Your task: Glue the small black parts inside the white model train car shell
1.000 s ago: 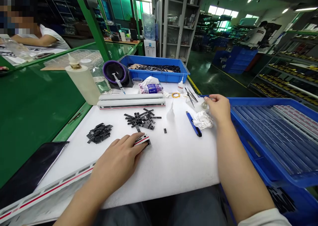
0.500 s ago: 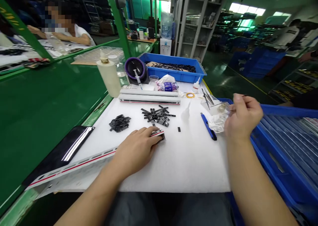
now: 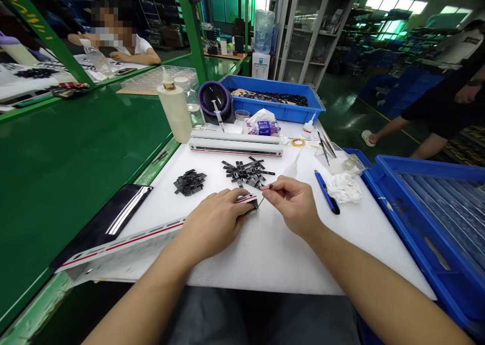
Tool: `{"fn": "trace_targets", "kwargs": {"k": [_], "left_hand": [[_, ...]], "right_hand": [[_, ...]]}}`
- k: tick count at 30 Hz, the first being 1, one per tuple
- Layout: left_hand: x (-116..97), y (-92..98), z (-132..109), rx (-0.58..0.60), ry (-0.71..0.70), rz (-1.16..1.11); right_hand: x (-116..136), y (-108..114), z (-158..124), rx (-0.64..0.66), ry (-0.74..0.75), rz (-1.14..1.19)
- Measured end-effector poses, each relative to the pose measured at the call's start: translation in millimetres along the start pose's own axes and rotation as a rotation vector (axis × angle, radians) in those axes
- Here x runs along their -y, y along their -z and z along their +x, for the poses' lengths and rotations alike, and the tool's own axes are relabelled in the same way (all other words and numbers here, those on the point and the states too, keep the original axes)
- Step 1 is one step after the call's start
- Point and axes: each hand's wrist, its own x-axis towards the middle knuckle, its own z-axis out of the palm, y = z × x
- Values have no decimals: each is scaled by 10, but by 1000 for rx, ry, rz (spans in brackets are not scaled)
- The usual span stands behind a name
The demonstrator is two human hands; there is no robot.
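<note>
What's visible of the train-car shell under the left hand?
The model train-car shell is long, white, plastic-looking, with a red stripe and a row of window openings. It lies slantwise on the white work surface. The left hand grips its far end; a thin tool in the right hand points there, contact unclear.

A long white channel-shaped shell (image 3: 132,250), lined with dark window rectangles and a red stripe, lies aslant on your tabletop (image 3: 288,259), running from the near left corner toward the middle, its plain pale side facing the near edge, its right end gripped in your left hand (image 3: 214,224). A thin dark tool (image 3: 261,202), pinched in your right hand (image 3: 295,203), slants down to that end; contact is unclear.
</note>
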Motion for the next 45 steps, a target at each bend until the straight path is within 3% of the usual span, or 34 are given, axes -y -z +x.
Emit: {"fn": "trace_targets", "kwargs": {"k": [3, 5, 7, 9, 11, 13, 16, 19, 25, 29, 30, 31, 35, 36, 38, 41, 45], "left_hand": [[2, -2, 4, 7, 8, 13], [0, 1, 5, 12, 12, 19], [0, 6, 6, 15, 10, 20], [9, 6, 5, 19, 4, 23], [33, -6, 5, 18, -6, 27], [74, -34, 10, 4, -19, 35], [136, -88, 24, -25, -37, 53], [158, -112, 24, -43, -60, 56], [115, -85, 11, -66, -63, 42], [93, -43, 14, -33, -51, 27], [91, -28, 18, -23, -52, 22], [90, -11, 22, -14, -56, 16], [88, 51, 31, 29, -67, -20], [88, 60, 29, 37, -63, -23], [89, 70, 24, 49, -48, -19], [108, 80, 30, 90, -23, -29], [188, 113, 81, 177, 28, -103]], "right_hand": [[10, -5, 13, 0, -5, 3], [18, 79, 59, -83, 7, 69], [11, 274, 153, -269, 52, 115], [-17, 576, 282, -548, 152, 69], [-56, 938, 407, -832, 277, -71], [-98, 1287, 493, -1016, 332, -226], [-173, 1649, 544, -1116, 246, -360], [-280, 1784, 561, -1127, 111, -483], [-406, 1745, 574, -954, -11, -602], [-210, 1473, 459, -897, 86, -656], [-148, 1359, 420, -832, 111, -646], [-95, 1234, 381, -700, 121, -627], [-51, 758, 277, 195, 75, -620], [-82, 676, 268, 325, 56, -655], [-161, 574, 264, 388, 3, -732], [-253, 539, 275, 369, -104, -766], [-250, 559, 288, 400, -88, -794]]}}
